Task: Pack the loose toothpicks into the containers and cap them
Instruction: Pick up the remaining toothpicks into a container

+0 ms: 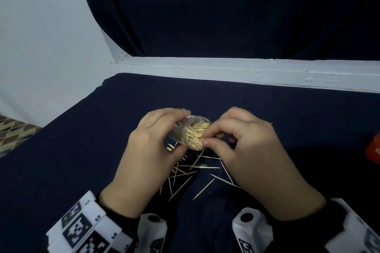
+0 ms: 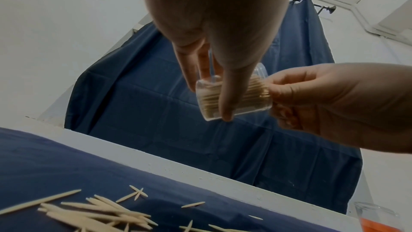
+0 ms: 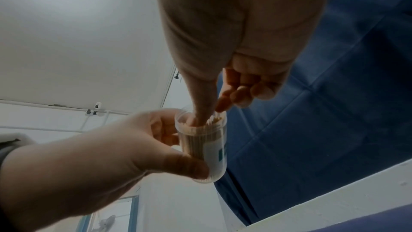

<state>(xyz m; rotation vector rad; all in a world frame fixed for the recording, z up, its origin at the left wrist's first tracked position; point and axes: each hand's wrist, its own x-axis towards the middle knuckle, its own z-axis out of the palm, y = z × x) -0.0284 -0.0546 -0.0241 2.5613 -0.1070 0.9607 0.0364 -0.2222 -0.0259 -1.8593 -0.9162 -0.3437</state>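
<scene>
Clear plastic is what your left hand (image 1: 150,146) grips: the container (image 1: 190,132) lies between its thumb and curled fingers, tilted with the open mouth toward your right hand (image 1: 244,150). Your right thumb and forefinger are pressed together at that mouth, touching the ends of the packed toothpicks (image 1: 196,134); whether they pinch one, you cannot tell. Your other right fingers (image 3: 249,93) are curled loosely, apart from the rim. Below both hands, loose toothpicks (image 1: 191,170) lie scattered on the dark blue cloth (image 1: 82,150). Far to the right of your right fingers sits something orange (image 1: 374,150).
</scene>
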